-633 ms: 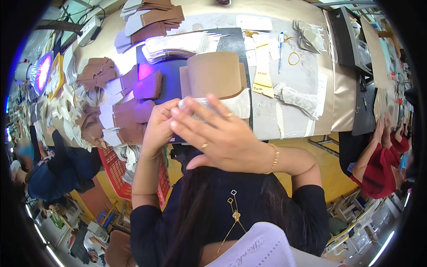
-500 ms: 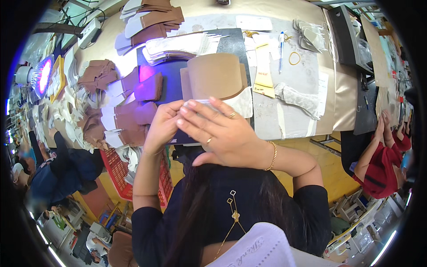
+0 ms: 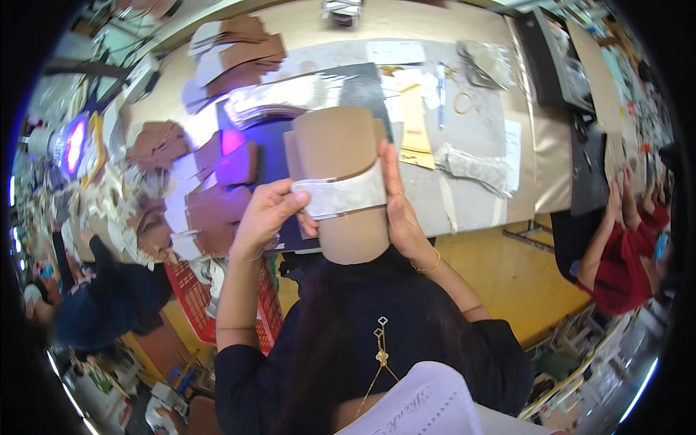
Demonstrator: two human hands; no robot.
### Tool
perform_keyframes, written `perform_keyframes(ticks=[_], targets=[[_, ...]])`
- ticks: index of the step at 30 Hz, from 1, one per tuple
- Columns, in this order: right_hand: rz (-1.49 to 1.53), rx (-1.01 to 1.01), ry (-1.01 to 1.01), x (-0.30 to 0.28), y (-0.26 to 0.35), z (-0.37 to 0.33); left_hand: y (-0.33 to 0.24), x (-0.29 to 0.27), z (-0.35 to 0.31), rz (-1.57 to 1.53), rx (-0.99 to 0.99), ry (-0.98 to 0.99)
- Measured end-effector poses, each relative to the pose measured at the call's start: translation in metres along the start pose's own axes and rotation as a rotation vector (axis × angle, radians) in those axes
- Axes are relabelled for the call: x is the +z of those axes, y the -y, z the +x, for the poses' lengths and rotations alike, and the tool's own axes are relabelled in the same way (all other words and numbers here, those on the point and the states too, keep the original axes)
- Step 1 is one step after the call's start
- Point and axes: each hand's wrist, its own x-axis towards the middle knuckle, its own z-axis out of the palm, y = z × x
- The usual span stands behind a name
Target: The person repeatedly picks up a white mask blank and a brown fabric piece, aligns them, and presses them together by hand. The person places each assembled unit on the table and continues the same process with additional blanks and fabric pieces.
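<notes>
A pale grey-white curved strip (image 3: 349, 193) lies across a tan panel (image 3: 335, 141), which spreads above and below it near the table's front edge. My left hand (image 3: 270, 214) is closed on the left end of the strip, the thumb on top and the fingers underneath. Along the right edge of the panel and strip, my right hand (image 3: 401, 212) is held upright with its fingers stretched out, touching the edge. Whether its fingertips reach beneath the panel cannot be seen. Behind the panel lies a stack of whitish curved pieces (image 3: 268, 100) on a dark board (image 3: 362, 83).
Piles of brown and white cut pieces (image 3: 217, 210) cover the left side, near a glowing lamp (image 3: 75, 145). Yellow paper strips (image 3: 415, 130), a pen (image 3: 441, 94) and a grey curved piece (image 3: 475, 167) lie right. A red basket (image 3: 190, 304) stands below the table. Other people sit either side.
My hands, earlier overlapping in front of the tan panel, have parted to its two sides. The pale strip now shows across it, and the panel's lower part has come into view.
</notes>
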Motion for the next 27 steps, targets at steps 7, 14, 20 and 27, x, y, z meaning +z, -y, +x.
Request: perform_keyframes(ticks=[7,14,20,27], targets=[[-0.491,-0.009,-0.32,-0.067,0.001,-0.012,-0.027,-0.021,0.012,0.086,0.092,0.089],[-1.274,-0.021,-0.315,-0.16,-0.004,-0.034,-0.076,-0.094,0.066,0.271,0.203,-0.111],[-1.42,-0.112,-0.221,-0.164,-0.009,-0.036,-0.086,-0.135,0.087,0.673,-0.094,-0.346],[-1.388,-0.168,-0.14,-0.163,-0.006,-0.032,-0.071,-0.186,0.02,0.742,-0.019,-0.668]])
